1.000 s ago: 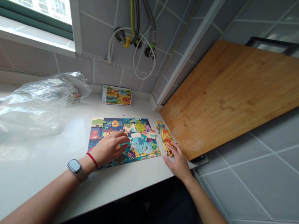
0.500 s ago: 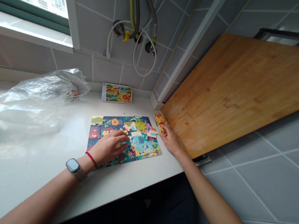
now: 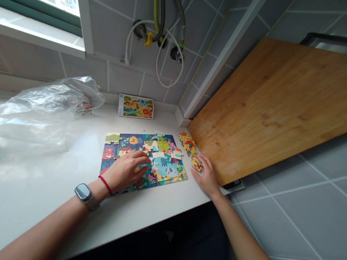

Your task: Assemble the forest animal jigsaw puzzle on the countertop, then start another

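A dark blue picture board (image 3: 174, 180) lies on the white counter with several loose jigsaw pieces on it, among them a blue elephant section (image 3: 165, 168) and a green piece (image 3: 113, 138). Over the board's left middle rests my left hand (image 3: 129, 168), fingers curled and pressed together; what is under them is hidden. To the board's right, yellow-orange pieces (image 3: 188, 144) lie in a row beside the wooden board. My right hand (image 3: 206, 178) has thumb and fingers around a yellow-orange piece (image 3: 197, 164) at the near end of that row.
A puzzle picture card (image 3: 135, 106) lies at the back near the tiled wall. Crumpled clear plastic (image 3: 44, 107) covers the counter's back left. A large wooden board (image 3: 280, 106) leans at the right. Hoses and a white cable (image 3: 158, 74) hang on the wall.
My right hand has moved toward me along the row, bringing a yellow-orange piece away from the others. My left hand is almost unmoved.
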Demonstrator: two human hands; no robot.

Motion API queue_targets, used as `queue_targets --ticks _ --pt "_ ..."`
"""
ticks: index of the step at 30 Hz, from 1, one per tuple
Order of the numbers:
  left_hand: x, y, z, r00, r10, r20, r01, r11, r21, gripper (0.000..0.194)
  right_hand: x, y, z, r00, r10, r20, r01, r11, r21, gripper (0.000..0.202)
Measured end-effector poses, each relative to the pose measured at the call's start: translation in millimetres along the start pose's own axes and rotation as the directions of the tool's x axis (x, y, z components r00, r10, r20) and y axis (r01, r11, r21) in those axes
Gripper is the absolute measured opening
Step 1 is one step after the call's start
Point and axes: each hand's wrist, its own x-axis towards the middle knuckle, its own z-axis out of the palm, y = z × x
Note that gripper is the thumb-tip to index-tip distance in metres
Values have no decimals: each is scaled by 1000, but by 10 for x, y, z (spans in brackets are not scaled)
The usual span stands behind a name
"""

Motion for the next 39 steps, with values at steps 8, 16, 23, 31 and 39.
queue_targets --ticks 8,16,23,31,39 --pt "-14 -62 47 1000 -8 -16 7 999 -42 24 386 -82 297 994 106 -39 -111 985 -131 62" --pt "-17 -53 58 1000 -3 -21 2 998 -55 22 479 -96 367 978 156 -138 -165 984 -59 45" --pt "-2 -26 0 1000 -14 -28 13 999 -43 23 125 -178 103 951 155 -269 -151 988 34 39" --pt "2 -28 8 999 -9 -46 7 999 -45 25 -79 -88 1 987 137 -83 -144 986 -89 49" --pt "11 -69 3 998 -4 -60 0 998 -70 26 505 -178 352 975 220 -32 -222 956 -194 54"
